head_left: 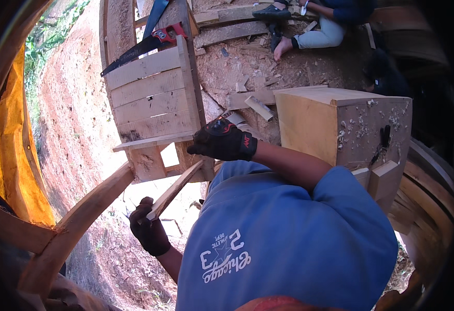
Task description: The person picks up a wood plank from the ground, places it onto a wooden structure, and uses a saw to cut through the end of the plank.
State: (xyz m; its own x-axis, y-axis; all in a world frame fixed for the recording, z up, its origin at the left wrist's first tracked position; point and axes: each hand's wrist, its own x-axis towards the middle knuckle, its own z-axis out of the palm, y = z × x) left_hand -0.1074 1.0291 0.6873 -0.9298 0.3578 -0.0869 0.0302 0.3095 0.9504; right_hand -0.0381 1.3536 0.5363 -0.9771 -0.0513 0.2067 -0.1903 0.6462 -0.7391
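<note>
The wooden strip (175, 192), clamped in the left grip (149, 227) beside the slatted tabletop (151, 106), is seemingly being lined up, so steady holding seems needed; whether anything is held by the right grip (220, 141) cannot be told.

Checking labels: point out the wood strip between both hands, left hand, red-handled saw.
Wood strip (177, 189), head view: middle of its length.
Left hand (148, 231), head view: middle of the glove.
Red-handled saw (145, 46), head view: dark blade.

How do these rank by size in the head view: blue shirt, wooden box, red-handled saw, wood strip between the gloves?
1. Blue shirt
2. Wooden box
3. Red-handled saw and wood strip: too alike to rank
</note>
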